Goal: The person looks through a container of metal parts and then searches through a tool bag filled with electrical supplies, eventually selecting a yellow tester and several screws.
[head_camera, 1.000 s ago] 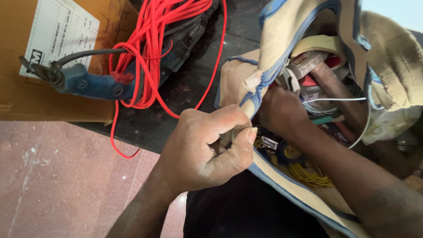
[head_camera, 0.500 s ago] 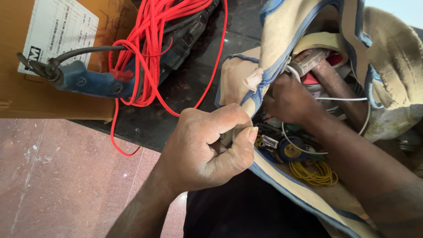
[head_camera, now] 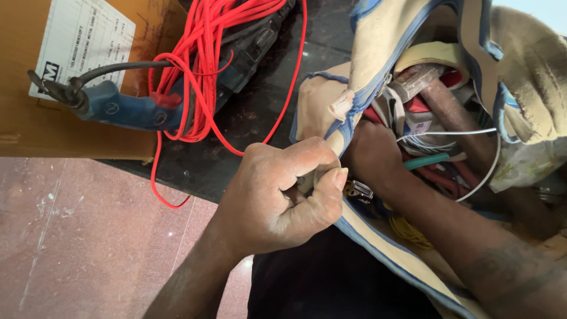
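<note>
The bag (head_camera: 378, 53) is holding a hammer (head_camera: 449, 100), wires (head_camera: 449, 133) and tape. The left hand (head_camera: 283, 189) is fisting its rim; the right hand (head_camera: 372, 153) is buried inside, fingers hidden.

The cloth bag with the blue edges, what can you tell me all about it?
The cloth bag looks like worn beige fabric with blue trim along its edges. It lies open at the right on a dark surface. The left hand grips its near rim in a fist, holding the mouth open, while the right hand is pushed inside. It is crammed with tools, white wires and a yellow coil.
</note>
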Tool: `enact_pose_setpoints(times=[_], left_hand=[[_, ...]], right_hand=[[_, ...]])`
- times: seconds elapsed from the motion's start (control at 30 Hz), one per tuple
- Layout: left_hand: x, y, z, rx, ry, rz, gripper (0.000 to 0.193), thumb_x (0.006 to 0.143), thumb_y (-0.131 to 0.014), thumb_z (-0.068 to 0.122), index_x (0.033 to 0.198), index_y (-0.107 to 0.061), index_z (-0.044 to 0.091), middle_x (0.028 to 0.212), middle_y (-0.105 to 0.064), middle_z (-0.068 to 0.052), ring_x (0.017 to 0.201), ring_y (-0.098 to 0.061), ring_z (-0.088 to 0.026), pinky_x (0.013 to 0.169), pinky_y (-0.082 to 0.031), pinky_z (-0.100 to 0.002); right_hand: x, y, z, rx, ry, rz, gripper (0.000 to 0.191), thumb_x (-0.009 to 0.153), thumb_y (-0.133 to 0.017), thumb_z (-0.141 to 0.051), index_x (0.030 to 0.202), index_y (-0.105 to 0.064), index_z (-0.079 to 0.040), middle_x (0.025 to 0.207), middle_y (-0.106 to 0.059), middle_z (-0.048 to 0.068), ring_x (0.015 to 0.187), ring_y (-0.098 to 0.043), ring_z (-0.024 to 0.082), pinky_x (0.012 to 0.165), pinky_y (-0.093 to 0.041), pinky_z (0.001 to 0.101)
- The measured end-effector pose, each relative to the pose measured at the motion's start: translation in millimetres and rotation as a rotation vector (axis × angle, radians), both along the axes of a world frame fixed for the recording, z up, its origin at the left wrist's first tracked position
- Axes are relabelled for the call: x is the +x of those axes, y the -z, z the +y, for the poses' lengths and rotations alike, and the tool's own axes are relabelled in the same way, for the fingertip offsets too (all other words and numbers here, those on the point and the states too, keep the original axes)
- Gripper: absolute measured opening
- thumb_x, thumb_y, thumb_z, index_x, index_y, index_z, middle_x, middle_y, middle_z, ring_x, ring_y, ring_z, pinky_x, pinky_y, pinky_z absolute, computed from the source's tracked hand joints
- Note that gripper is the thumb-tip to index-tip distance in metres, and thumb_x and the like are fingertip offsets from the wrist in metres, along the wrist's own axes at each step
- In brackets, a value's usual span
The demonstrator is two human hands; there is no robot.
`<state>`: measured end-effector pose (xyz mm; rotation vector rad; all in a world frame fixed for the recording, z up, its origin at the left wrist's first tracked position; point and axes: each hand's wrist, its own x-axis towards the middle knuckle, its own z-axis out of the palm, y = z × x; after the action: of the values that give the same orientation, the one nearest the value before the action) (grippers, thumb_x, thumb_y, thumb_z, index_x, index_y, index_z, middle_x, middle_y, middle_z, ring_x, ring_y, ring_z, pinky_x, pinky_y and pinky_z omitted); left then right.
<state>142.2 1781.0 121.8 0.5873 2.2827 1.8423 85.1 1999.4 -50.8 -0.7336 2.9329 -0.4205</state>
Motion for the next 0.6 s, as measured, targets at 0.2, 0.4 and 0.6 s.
enact_pose_setpoints(times=[0.2, 0.4, 0.6], left_hand=[[0, -1, -1, 0.008, 0.008, -0.042, 0.014, 0.098, -0.068, 0.018, 0.094, -0.064, 0.006, 0.061, -0.052, 0.005, 0.053, -0.046, -0.001, 0.050, -0.037, -0.023], [0, -3, -1, 0.004, -0.026, -0.012, 0.014, 0.101, -0.068, 0.015, 0.093, -0.064, 0.005, 0.062, -0.048, 0.004, 0.055, -0.043, -0.001, 0.051, -0.036, -0.024], [-2, -5, -1, -0.007, -0.027, -0.027, 0.014, 0.099, -0.066, 0.013, 0.090, -0.064, 0.003, 0.059, -0.046, 0.004, 0.054, -0.041, -0.001, 0.049, -0.033, -0.024]], right_hand=[[-1, -6, 0, 0.014, -0.017, -0.030, 0.025, 0.079, -0.071, -0.031, 0.073, -0.068, -0.006, 0.073, -0.069, 0.018, 0.063, -0.069, 0.037, 0.055, -0.053, 0.0495], [-12, -7, 3, -0.043, -0.249, 0.039, 0.022, 0.081, -0.066, -0.025, 0.091, -0.072, -0.007, 0.089, -0.074, 0.018, 0.079, -0.072, 0.037, 0.070, -0.055, 0.0512], [-21, -11, -1, -0.224, -0.094, -0.171, 0.025, 0.083, -0.066, -0.027, 0.095, -0.073, -0.006, 0.089, -0.073, 0.020, 0.080, -0.071, 0.038, 0.069, -0.056, 0.0489]])
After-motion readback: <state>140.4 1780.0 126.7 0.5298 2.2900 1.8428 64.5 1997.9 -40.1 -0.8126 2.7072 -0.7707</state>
